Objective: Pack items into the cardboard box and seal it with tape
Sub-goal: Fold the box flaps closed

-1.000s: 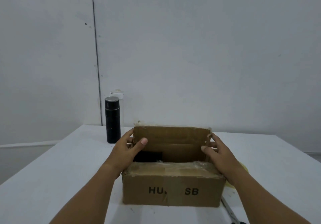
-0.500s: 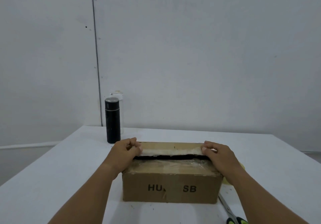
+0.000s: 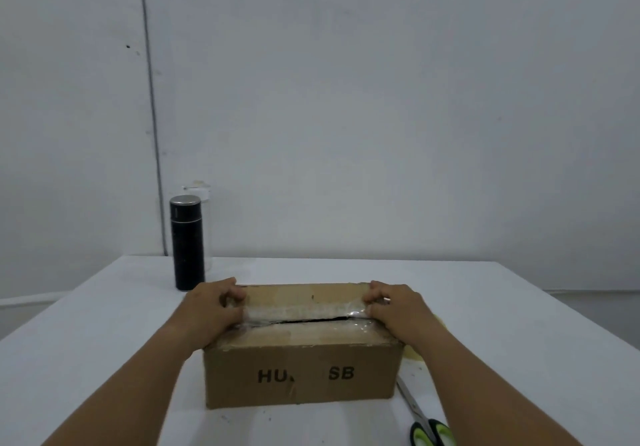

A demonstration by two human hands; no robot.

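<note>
A brown cardboard box (image 3: 301, 373) printed "HU SB" stands on the white table (image 3: 104, 324) in front of me. Its far flap (image 3: 304, 295) lies folded down, and a thin dark gap remains along the seam with the near flap. Old clear tape shines along both flap edges. My left hand (image 3: 211, 310) grips the left end of the far flap with curled fingers, thumb at the seam. My right hand (image 3: 398, 307) grips the right end the same way. The box's contents are hidden.
A black flask (image 3: 186, 244) with a silver cap stands at the back left, with a clear bottle (image 3: 202, 196) behind it. Green-handled scissors (image 3: 426, 425) lie right of the box. A yellowish tape roll (image 3: 415, 352) peeks out behind my right forearm.
Both hands have folded the far flap from upright down onto the box. The opening has narrowed to a thin slit.
</note>
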